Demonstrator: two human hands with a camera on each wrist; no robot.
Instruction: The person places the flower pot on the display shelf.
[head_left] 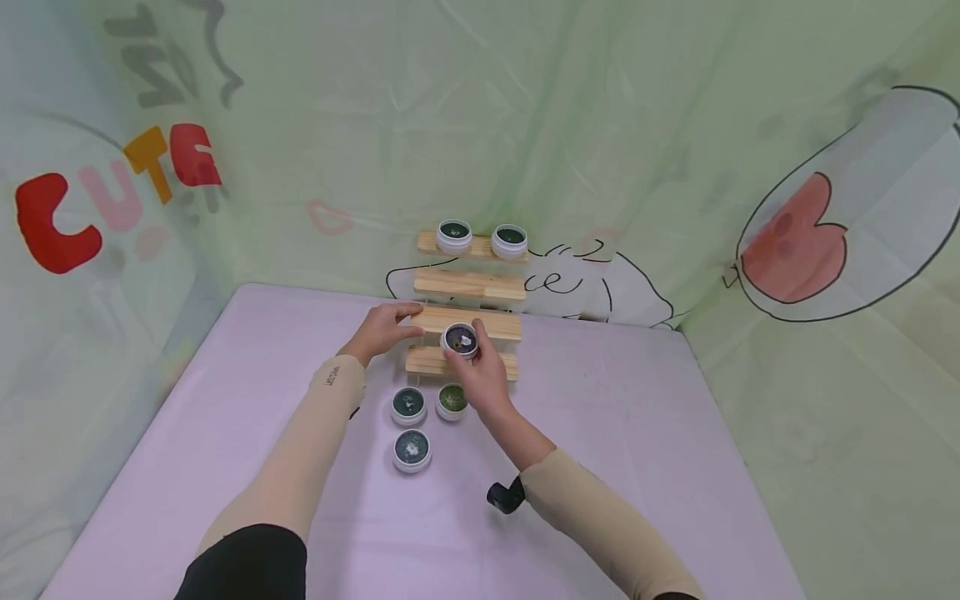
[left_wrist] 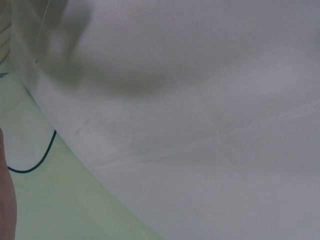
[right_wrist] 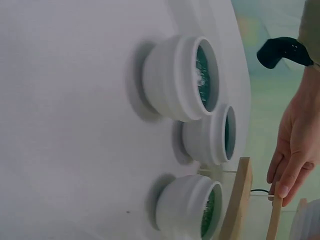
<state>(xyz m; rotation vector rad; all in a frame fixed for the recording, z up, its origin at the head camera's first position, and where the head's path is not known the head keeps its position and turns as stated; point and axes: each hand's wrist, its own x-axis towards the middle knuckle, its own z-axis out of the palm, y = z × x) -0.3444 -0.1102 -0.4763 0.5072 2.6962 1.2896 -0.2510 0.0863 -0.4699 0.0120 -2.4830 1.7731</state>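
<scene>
My right hand [head_left: 486, 382] holds a small white jar [head_left: 461, 342] with dark contents between thumb and fingers, over the lower steps of a tiered wooden stand [head_left: 498, 325]. At the left end of one of its boards, my left hand [head_left: 378, 332] grips the wood, thumb at the front edge and fingers at the back. The right wrist view also catches the left hand [right_wrist: 297, 135] at the board's end. Two white jars, a left one [head_left: 454, 237] and a right one [head_left: 510, 241], sit on the top board.
On the pale tablecloth before the stand are three more jars: a dark green one [head_left: 408, 406], a lighter green one [head_left: 452, 402] and a greyish one [head_left: 412, 451]. A printed curtain [head_left: 337, 125] hangs behind the table. The left wrist view is mostly cloth [left_wrist: 200, 125].
</scene>
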